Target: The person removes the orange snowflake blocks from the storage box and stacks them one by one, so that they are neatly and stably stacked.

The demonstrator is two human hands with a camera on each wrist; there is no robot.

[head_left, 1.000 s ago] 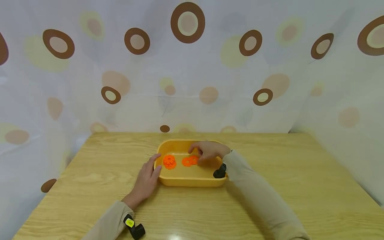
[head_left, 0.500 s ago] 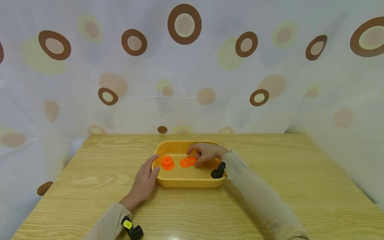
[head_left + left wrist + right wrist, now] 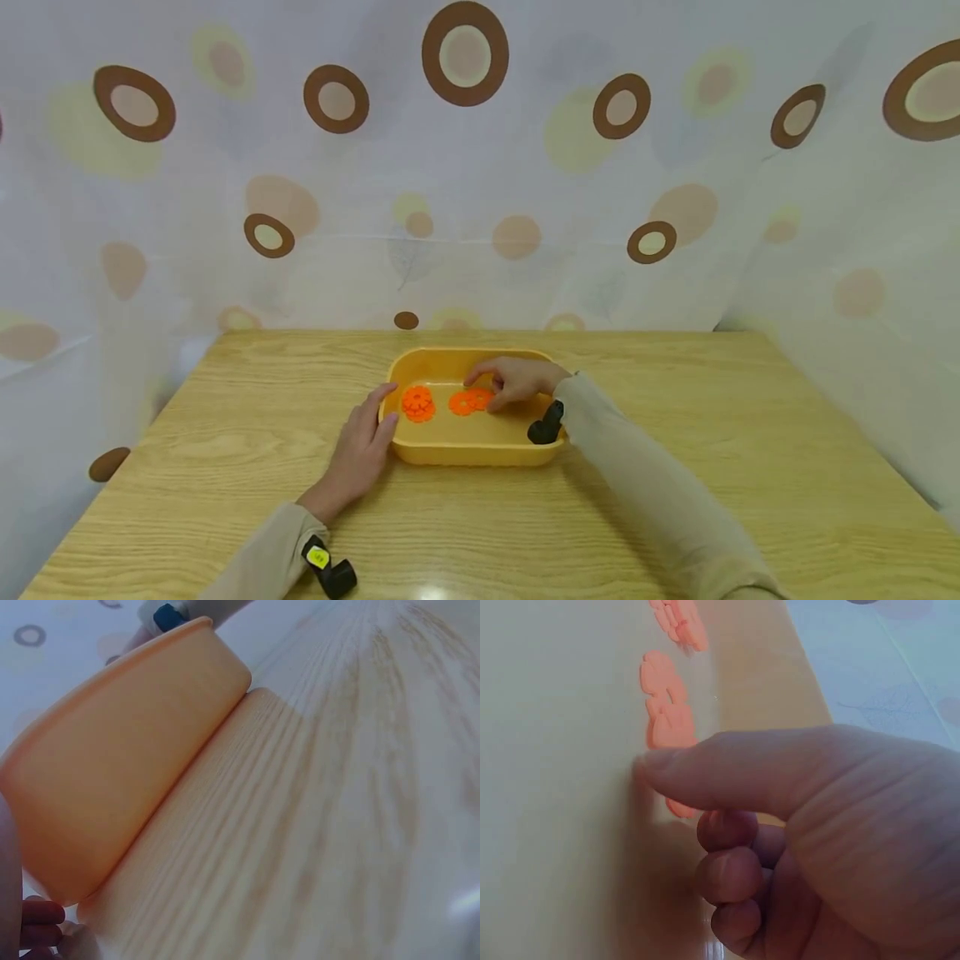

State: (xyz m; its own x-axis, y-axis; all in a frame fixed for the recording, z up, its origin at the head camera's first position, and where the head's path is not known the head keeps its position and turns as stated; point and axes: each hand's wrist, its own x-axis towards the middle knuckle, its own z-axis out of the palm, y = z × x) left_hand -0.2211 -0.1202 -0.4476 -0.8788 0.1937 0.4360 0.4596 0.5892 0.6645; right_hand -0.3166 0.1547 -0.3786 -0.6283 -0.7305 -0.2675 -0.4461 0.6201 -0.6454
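Note:
A yellow plastic tray [image 3: 474, 456] with raised sides stands on the wooden table. My left hand [image 3: 362, 454] holds its left rim, thumb and forefinger at the edge; the left wrist view shows the tray's outer wall [image 3: 127, 757] close up. Inside the tray, a small pile of orange flower-shaped pieces [image 3: 417, 403] lies at the left. Two more overlap near the middle, one orange flower piece [image 3: 462, 404] partly under the other. My right hand [image 3: 519, 379] reaches in from the right, thumb and forefinger at the right-hand orange flower piece [image 3: 673, 727], other fingers curled under.
A black wrist camera [image 3: 546, 423] on the right sleeve overlaps the tray's right end. Another black wrist camera [image 3: 330, 568] sits on the left sleeve. Behind the table [image 3: 247, 450] hangs a white cloth [image 3: 465, 283] with brown rings.
The head view has shifted slightly. Both hands keep their places at the tray, and the orange pieces lie as before.

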